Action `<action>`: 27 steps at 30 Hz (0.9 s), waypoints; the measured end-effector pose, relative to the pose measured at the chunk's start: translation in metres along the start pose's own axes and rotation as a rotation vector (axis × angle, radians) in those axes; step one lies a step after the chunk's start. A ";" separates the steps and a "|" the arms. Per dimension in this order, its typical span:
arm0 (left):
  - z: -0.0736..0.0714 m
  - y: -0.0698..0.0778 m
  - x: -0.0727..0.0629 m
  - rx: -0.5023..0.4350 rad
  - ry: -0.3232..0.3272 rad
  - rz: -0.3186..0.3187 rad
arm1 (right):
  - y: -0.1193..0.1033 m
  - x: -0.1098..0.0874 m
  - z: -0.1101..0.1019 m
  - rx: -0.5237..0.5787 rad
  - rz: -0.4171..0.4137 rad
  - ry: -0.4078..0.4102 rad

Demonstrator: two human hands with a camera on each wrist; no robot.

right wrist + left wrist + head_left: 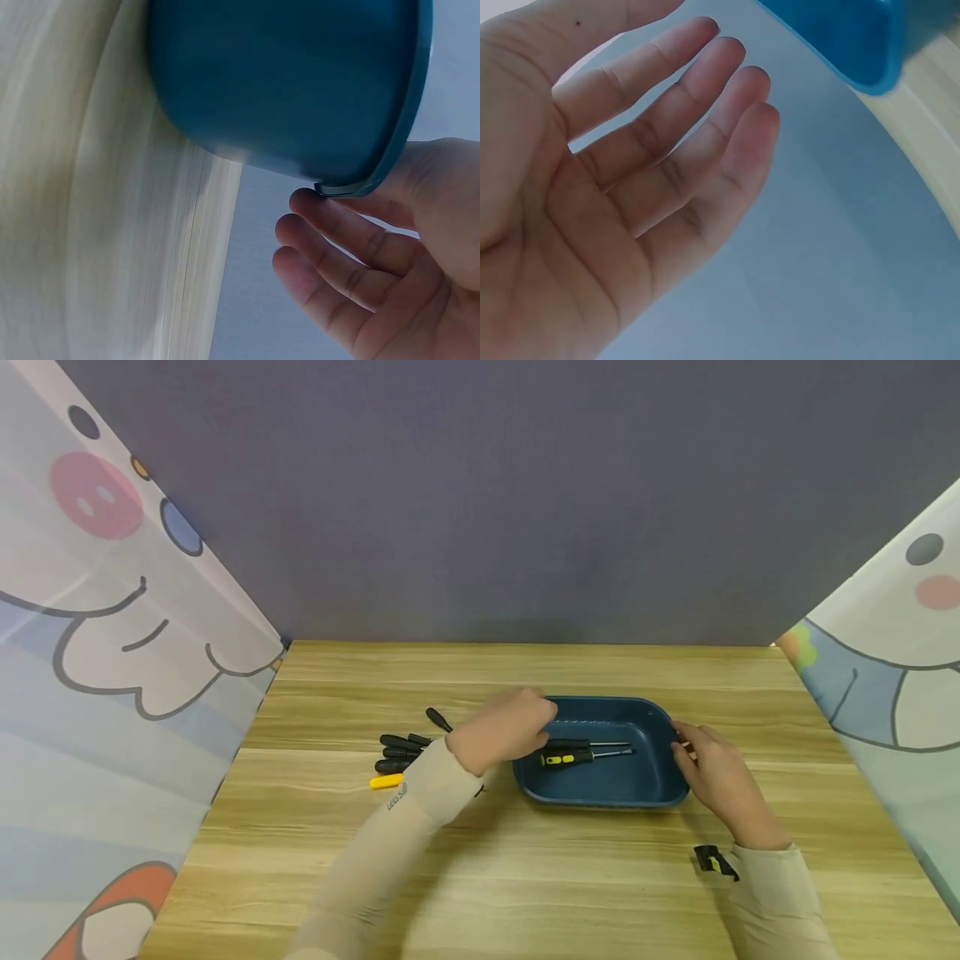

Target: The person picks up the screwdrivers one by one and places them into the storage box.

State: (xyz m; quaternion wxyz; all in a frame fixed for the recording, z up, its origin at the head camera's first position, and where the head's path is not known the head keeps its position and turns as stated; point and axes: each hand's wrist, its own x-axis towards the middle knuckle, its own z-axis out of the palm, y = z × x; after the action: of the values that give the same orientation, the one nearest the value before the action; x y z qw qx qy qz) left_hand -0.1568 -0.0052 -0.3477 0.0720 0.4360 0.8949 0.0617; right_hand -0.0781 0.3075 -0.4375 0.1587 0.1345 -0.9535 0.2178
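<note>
Fingers of the right hand [716, 777] pinch the tray [600, 789] on the worktop [570, 877] at its three o'clock; the left hand [630, 172], near nine, shows empty, loosely bent fingers in the left wrist view. Only the head view shows two screwdrivers [567, 759] inside and illegible sleeve lettering [397, 796].

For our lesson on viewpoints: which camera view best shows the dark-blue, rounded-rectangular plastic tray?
The head view: the tray shows nearly whole, inside included. Left wrist: only a cropped corner. Right wrist: part of the outer wall and rim.
</note>
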 end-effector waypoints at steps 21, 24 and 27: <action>0.036 -0.025 -0.105 0.050 0.219 -0.152 | -0.002 -0.002 0.001 0.004 0.002 0.004; 0.044 -0.028 -0.116 0.050 0.247 -0.192 | -0.002 -0.002 0.001 0.001 0.006 0.002; 0.052 -0.033 -0.125 0.036 0.265 -0.224 | -0.002 -0.002 0.000 0.001 0.015 -0.004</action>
State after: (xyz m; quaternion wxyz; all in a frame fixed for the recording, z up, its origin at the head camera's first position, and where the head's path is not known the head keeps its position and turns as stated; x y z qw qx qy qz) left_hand -0.0962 -0.1216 -0.3953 -0.0479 0.3229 0.9405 0.0940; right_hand -0.0756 0.3057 -0.4376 0.1552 0.1278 -0.9547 0.2195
